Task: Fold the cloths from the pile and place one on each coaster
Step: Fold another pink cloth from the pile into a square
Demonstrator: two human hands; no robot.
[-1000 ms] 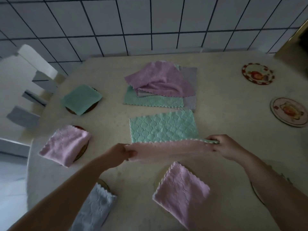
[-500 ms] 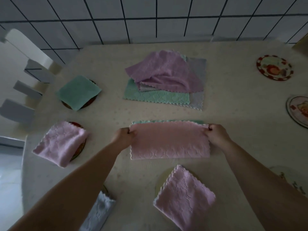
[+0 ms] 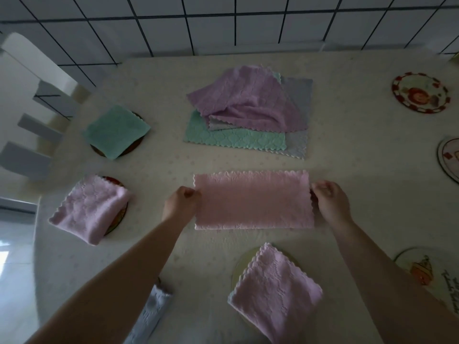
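Nearest the person, a grey folded cloth [image 3: 151, 316] lay at the bottom edge, partly hidden by the left forearm; whether a coaster sat under it could not be seen. Just to its right, a pink folded cloth [image 3: 275, 294] rested on a pale yellow coaster [image 3: 242, 263]. At the right edge, close in, a picture coaster [image 3: 422, 271] lay bare.

Further in, at the middle of the table [image 3: 360, 170], lay the cloth in hand: a pink cloth [image 3: 252, 201] folded once into a long strip, flat on the surface. The left hand [image 3: 180, 206] pinched its left end with curled fingers, and the right hand [image 3: 331, 204] pinched its right end the same way. By my reading, the first fold was done and a second fold, end to end, was needed to make a square.

To the left, a pink square [image 3: 90, 208] sat on a dark coaster [image 3: 119, 214], and beyond it a green square [image 3: 116, 131] covered another coaster. On the right, a second bare coaster [image 3: 449, 157] was cut by the frame, and a red-rimmed coaster [image 3: 421, 95] lay further back, also bare.

Farthest off, near the tiled wall [image 3: 223, 23], the pile [image 3: 248, 115] held a rumpled purple cloth over green and grey ones.

So about four cloths appeared placed, one was half folded, and at least three coasters waited.
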